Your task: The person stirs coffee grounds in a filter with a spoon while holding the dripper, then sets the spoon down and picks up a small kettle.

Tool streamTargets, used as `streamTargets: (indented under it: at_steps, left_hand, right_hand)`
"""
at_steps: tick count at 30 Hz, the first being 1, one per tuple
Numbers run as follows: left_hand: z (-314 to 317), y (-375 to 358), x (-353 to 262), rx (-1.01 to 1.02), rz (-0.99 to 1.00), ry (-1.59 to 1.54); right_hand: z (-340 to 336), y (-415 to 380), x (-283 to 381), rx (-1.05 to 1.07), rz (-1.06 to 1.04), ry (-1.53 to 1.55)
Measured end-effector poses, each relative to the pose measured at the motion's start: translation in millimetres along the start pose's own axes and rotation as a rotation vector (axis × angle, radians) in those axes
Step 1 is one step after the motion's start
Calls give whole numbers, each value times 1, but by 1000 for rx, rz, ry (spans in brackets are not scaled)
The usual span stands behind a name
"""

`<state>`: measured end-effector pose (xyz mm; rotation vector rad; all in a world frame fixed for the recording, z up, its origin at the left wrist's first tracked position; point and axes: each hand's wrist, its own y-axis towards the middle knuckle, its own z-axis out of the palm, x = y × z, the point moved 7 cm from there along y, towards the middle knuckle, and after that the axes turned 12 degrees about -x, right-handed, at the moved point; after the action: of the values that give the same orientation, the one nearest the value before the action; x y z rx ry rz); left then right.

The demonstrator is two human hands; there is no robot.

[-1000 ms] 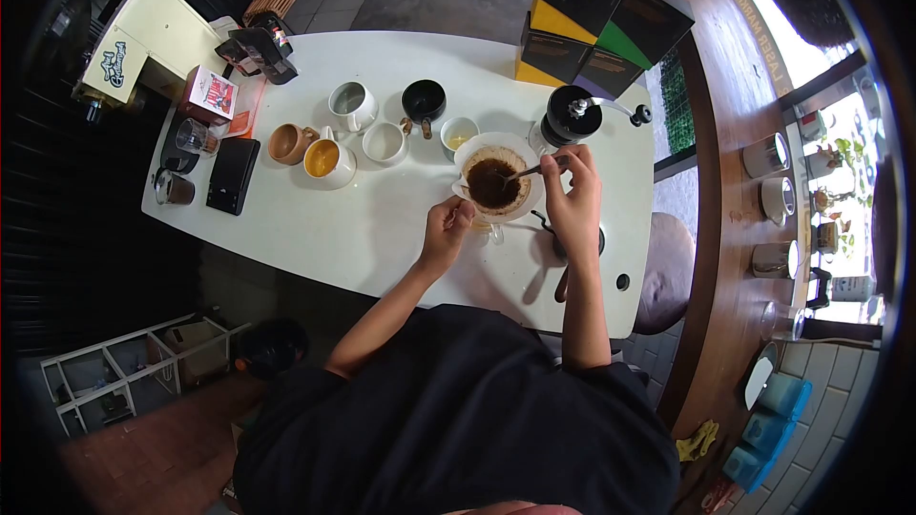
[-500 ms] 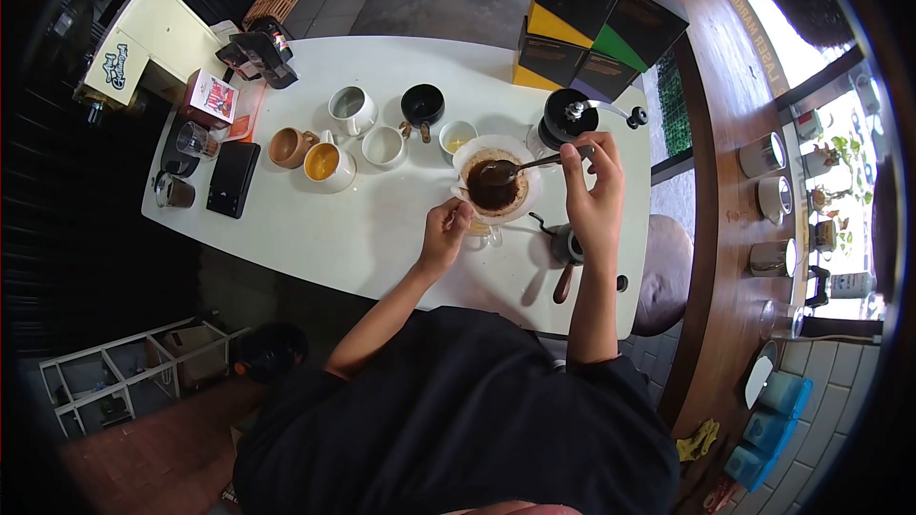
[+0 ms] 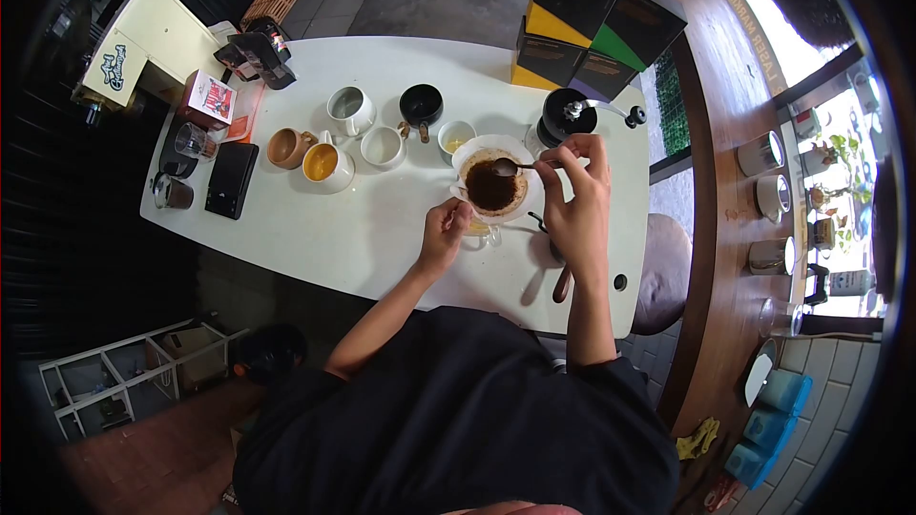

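Just right of the frame's centre, a white pour-over dripper [image 3: 493, 183] sits on the white table [image 3: 382, 219], its paper filter holding dark wet coffee grounds. The right hand [image 3: 572, 200] pinches a small spoon [image 3: 515, 167] by the handle, fingers closed on it, with the bowl over the upper right rim of the dripper; whether the bowl touches the grounds is hard to make out. The left hand [image 3: 447, 229] is curled against the dripper's lower left side, at the glass vessel [image 3: 485, 229] beneath it, which is mostly hidden by the dripper and the fingers, so the exact grip cannot be told. Below the right hand a dark kettle [image 3: 558, 267] is largely covered by the wrist, with only its brown handle and part of its spout showing. Above the hand stands a black hand grinder [image 3: 565, 116] with a crank. Towards the upper left of the dripper are 5 cups: a small pale one [image 3: 456, 136], a black one [image 3: 422, 103], 2 white ones [image 3: 384, 145] and a yellow-filled mug [image 3: 324, 162]. A black scale [image 3: 232, 177] lies further left. Stacked dark boxes [image 3: 587, 24] occupy the table's top right corner.
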<state>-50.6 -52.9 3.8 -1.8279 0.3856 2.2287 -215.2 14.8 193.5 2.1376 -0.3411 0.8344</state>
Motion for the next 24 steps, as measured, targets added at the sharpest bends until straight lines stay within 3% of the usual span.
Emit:
streamTargets:
  at_steps: [7, 10, 12, 24]
  left_hand:
    - [-1, 0, 1, 17, 3, -2]
    - [-2, -1, 2, 12, 16, 2]
    - [-1, -1, 2, 9, 31, 0]
    - [-1, 0, 2, 12, -5, -18]
  right_hand:
    - [23, -14, -18, 61, 2, -79]
    - [29, -17, -30, 46, 43, 4]
    - [30, -17, -41, 63, 228, 141]
    - [18, -6, -67, -17, 369, 307]
